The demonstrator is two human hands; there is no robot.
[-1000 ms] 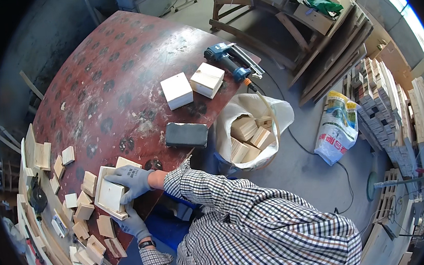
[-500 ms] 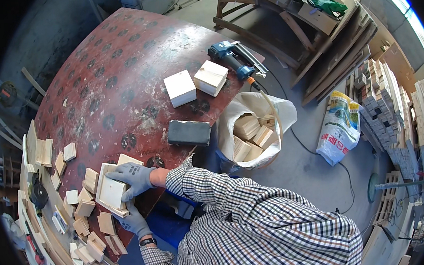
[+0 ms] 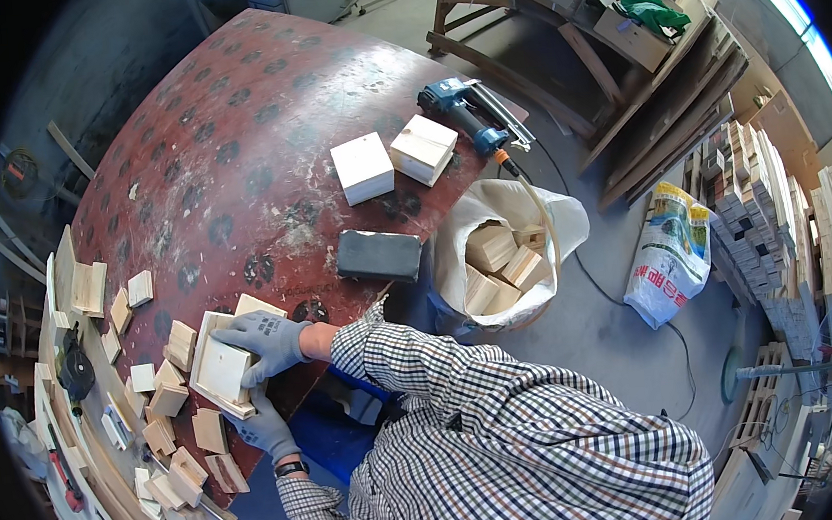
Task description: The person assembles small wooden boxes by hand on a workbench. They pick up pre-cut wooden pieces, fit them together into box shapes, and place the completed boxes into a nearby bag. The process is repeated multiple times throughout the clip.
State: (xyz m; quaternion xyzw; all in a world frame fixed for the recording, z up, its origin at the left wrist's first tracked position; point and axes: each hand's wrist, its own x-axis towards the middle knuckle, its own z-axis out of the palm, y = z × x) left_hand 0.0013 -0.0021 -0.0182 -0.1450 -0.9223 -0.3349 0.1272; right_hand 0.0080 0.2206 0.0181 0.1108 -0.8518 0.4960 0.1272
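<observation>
Both hands wear grey knit gloves with a matt, rubbery-looking coating. The right hand (image 3: 264, 338) lies on a small box of pale, bare wood (image 3: 221, 365), smooth and unvarnished; the left hand (image 3: 265, 430) grips it from beneath. Under them the table top (image 3: 232, 157) is a reddish-brown coated board, worn and scuffed, with a dull sheen. Just left of the hands lie raw pale wooden offcuts (image 3: 168, 397), matt with rough sawn edges. Beyond the right hand sits a dark grey matt block (image 3: 379, 255), foam-like, and further off two pale wooden boxes (image 3: 393, 159). The shirt sleeve (image 3: 415, 368) is checked woven cloth.
</observation>
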